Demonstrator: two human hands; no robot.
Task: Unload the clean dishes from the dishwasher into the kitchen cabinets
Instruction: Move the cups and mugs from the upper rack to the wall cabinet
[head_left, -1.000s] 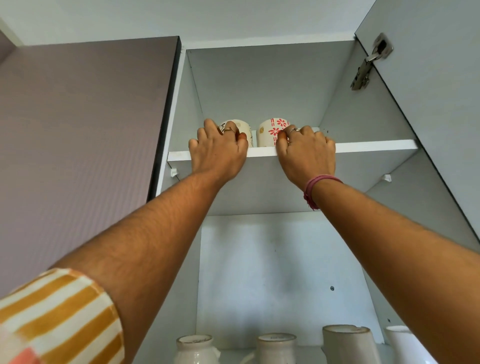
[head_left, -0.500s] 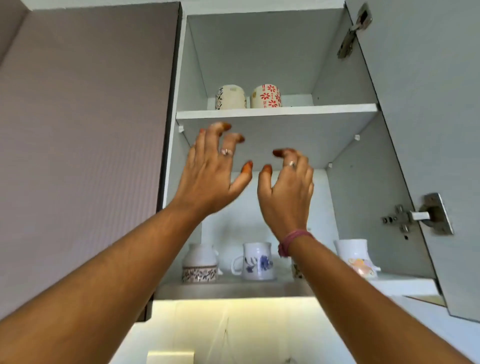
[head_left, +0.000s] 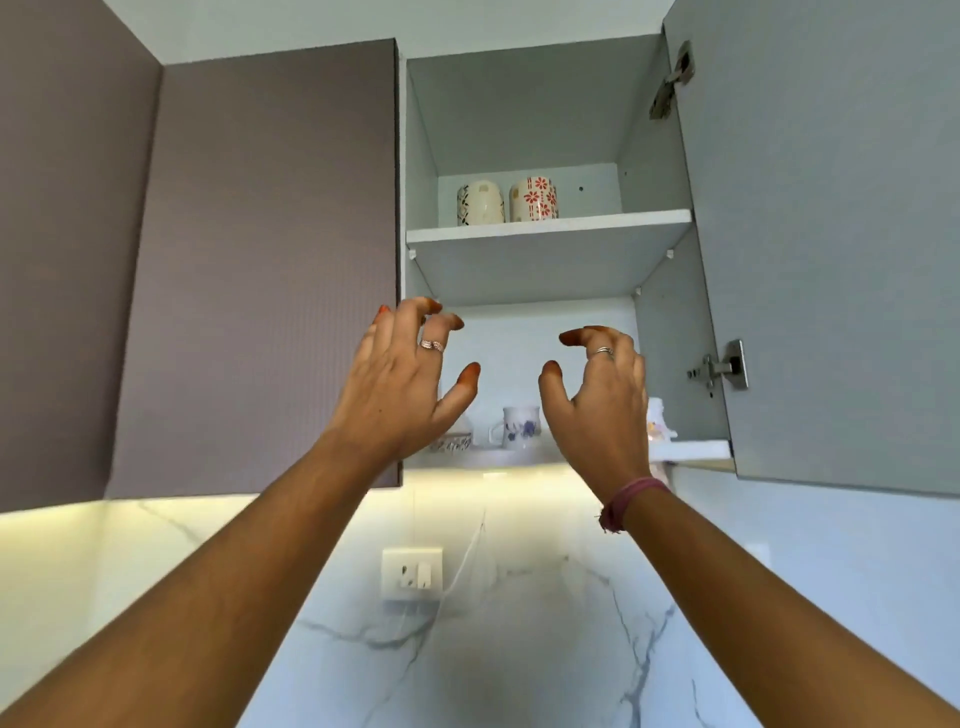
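Two mugs, cream mug and red-flower mug, parked on top shelf at 12 o'clock. Left hand and right hand both empty, fingers loosely spread. Dishwasher out of view; remaining load unknown.

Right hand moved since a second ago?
Yes. The right hand was up at the upper shelf edge by the red-flowered mug; now it hangs well below that shelf, empty.

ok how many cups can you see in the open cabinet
5. Two on the upper shelf: a cream cup and a red-flowered cup. Three on the lower shelf: a banded cup, a blue-flowered cup, and a cup behind the right hand. More may be hidden.
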